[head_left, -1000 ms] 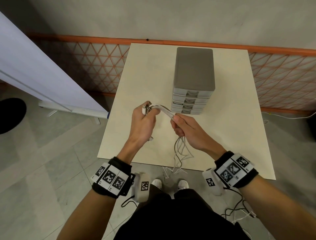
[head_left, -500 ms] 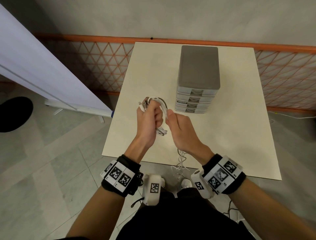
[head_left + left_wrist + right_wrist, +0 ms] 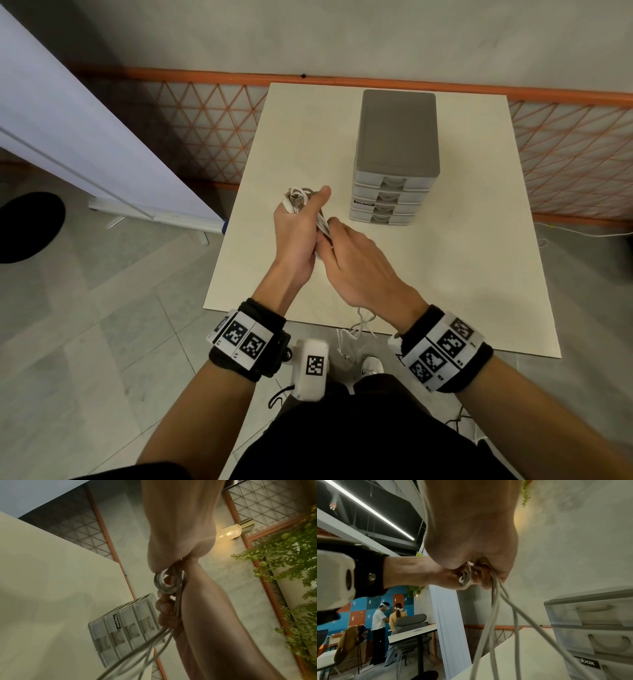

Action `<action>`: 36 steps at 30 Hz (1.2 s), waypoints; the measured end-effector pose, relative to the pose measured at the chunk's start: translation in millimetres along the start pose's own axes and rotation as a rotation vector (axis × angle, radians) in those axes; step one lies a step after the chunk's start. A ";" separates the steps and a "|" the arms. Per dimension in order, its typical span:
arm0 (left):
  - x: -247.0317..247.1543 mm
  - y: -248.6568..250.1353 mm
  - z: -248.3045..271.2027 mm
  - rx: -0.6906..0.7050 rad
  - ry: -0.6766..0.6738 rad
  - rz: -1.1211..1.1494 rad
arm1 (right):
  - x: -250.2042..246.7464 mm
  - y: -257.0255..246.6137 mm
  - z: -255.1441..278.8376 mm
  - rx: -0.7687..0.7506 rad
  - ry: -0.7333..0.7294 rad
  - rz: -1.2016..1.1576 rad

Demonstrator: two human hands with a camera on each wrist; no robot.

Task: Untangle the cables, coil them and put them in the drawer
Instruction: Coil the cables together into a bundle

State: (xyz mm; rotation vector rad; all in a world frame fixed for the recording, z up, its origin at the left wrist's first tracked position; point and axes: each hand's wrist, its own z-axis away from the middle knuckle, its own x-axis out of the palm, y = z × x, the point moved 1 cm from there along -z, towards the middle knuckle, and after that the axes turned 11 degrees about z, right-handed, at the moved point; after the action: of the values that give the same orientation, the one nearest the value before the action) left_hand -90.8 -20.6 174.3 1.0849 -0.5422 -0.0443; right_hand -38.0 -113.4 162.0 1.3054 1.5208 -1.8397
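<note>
White cables (image 3: 301,202) are wound into small loops inside the left hand (image 3: 296,236), which holds them above the near left part of the surface (image 3: 445,274). From the head view, its fingers are curled around the bundle and the thumb presses on top, probably so the finished turns do not spring open. The right hand (image 3: 359,270) touches the left one and pinches the strands just below the loops, I think to guide the next turn. The loose ends (image 3: 359,323) hang down past the near edge toward the floor, so the coiling is not finished. The drawer unit (image 3: 397,154) stands far right of the hands, with 4 drawers, all closed.

From the left wrist view, the loops (image 3: 169,584) sit at the base of the palm, and the fingers (image 3: 164,607) clench the strands that run down in front of the drawer unit (image 3: 126,627), which has a label "Megabox".

From the right wrist view, the right hand (image 3: 471,534) is closed on the strands (image 3: 496,601); a small loop (image 3: 465,578) shows between both hands. The hanging part divides into about 3 lines, so it may still be tangled lower.

The surface is a pale cream board. Behind it runs an orange rail with a lattice fence (image 3: 205,113). The floor (image 3: 85,325) has grey tiles. On the left stands a white panel (image 3: 68,120). Far in the room, 2 persons (image 3: 387,615) stand near other tables.
</note>
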 end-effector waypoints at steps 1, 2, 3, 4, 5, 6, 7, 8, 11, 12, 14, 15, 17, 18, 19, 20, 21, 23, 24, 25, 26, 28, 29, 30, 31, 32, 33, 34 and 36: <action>0.4 0.3 -0.1 -0.001 -0.003 0.000 | -0.2 -0.7 1.8 -0.006 -0.017 -0.012; 0.8 0.8 0.2 0.000 -0.009 0.002 | -0.2 -0.7 3.5 -0.011 -0.037 -0.038; 1.7 1.0 1.0 -0.005 -0.013 0.014 | -0.7 0.1 4.6 -0.009 -0.061 -0.069; 2.2 0.6 1.6 -0.019 -0.012 0.041 | -0.4 1.9 4.5 0.000 -0.090 -0.091; 2.6 -0.2 2.2 -0.034 -0.008 0.069 | -0.9 3.6 3.9 0.019 -0.124 -0.103; 2.8 -1.3 2.9 -0.042 -0.006 0.085 | -0.9 5.3 2.8 0.046 -0.161 -0.113; 2.9 -2.3 3.5 -0.043 -0.007 0.086 | -1.2 6.5 1.6 0.075 -0.197 -0.127; 3.1 -3.8 3.6 -0.039 -0.011 0.075 | -1.8 7.1 0.3 0.100 -0.224 -0.145; 2.5 -7.0 4.5 -0.019 -0.018 0.018 | -2.8 9.0 -2.4 0.142 -0.272 -0.204; 2.4 -7.5 5.3 -0.010 -0.024 -0.002 | -3.1 10.1 -2.5 0.142 -0.284 -0.207; 1.6 -8.4 7.8 0.007 -0.051 -0.065 | -3.8 12.4 -2.1 0.131 -0.316 -0.215; 1.1 -8.7 9.3 0.022 -0.070 -0.121 | -4.4 13.5 -2.1 0.119 -0.330 -0.219; -0.7 -7.4 11.8 0.062 -0.121 -0.235 | -5.6 14.7 -1.9 0.098 -0.339 -0.216; -2.0 -5.7 12.3 0.081 -0.153 -0.278 | -5.5 15.5 -1.9 0.086 -0.326 -0.207; -3.7 -3.3 12.1 0.091 -0.186 -0.311 | -4.8 16.5 -1.8 0.075 -0.302 -0.197; -4.9 -0.7 11.6 0.092 -0.217 -0.333 | -4.2 16.9 -1.7 0.066 -0.276 -0.182; -5.4 1.3 10.8 0.081 -0.243 -0.337 | -2.1 18.2 -2.1 0.059 -0.256 -0.163; -5.2 2.6 9.6 0.031 -0.250 -0.257 | 1.5 18.8 -2.1 0.056 -0.244 -0.139; -4.7 2.0 8.6 -0.001 -0.234 -0.160 | 2.6 18.5 -2.8 0.056 -0.245 -0.136; -3.4 1.0 8.0 -0.031 -0.216 -0.050 | 2.1 17.9 -3.5 0.055 -0.244 -0.133; -2.0 1.7 7.3 -0.054 -0.197 0.031 | 1.0 16.8 -4.3 0.048 -0.242 -0.133; 1.2 3.1 5.9 -0.083 -0.166 0.075 | -0.5 16.5 -4.8 0.032 -0.222 -0.140; 3.3 3.3 6.3 -0.094 -0.157 0.078 | -0.2 17.6 -4.3 0.027 -0.213 -0.137; 5.6 3.8 7.2 -0.104 -0.148 0.084 | 0.6 18.6 -3.9 0.023 -0.206 -0.126; 7.3 3.5 8.1 -0.113 -0.137 0.092 | 2.7 19.6 -3.0 0.016 -0.201 -0.106; 8.7 2.8 9.2 -0.126 -0.126 0.099 | 4.6 20.1 -1.4 0.011 -0.197 -0.079; 10.0 1.7 10.0 -0.140 -0.113 0.101 | 6.2 20.5 0.1 0.009 -0.192 -0.052; 11.3 0.4 11.2 -0.154 -0.098 0.103 | 7.6 21.4 1.4 0.008 -0.184 -0.031; 13.0 -2.2 13.0 -0.179 -0.063 0.116 | 8.9 23.7 2.6 0.009 -0.176 0.007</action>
State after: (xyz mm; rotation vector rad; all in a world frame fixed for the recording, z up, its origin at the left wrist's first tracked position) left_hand -84.6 -36.1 182.1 0.8787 -0.6447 -0.0254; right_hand -24.5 -121.2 141.9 1.1189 1.4154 -1.9044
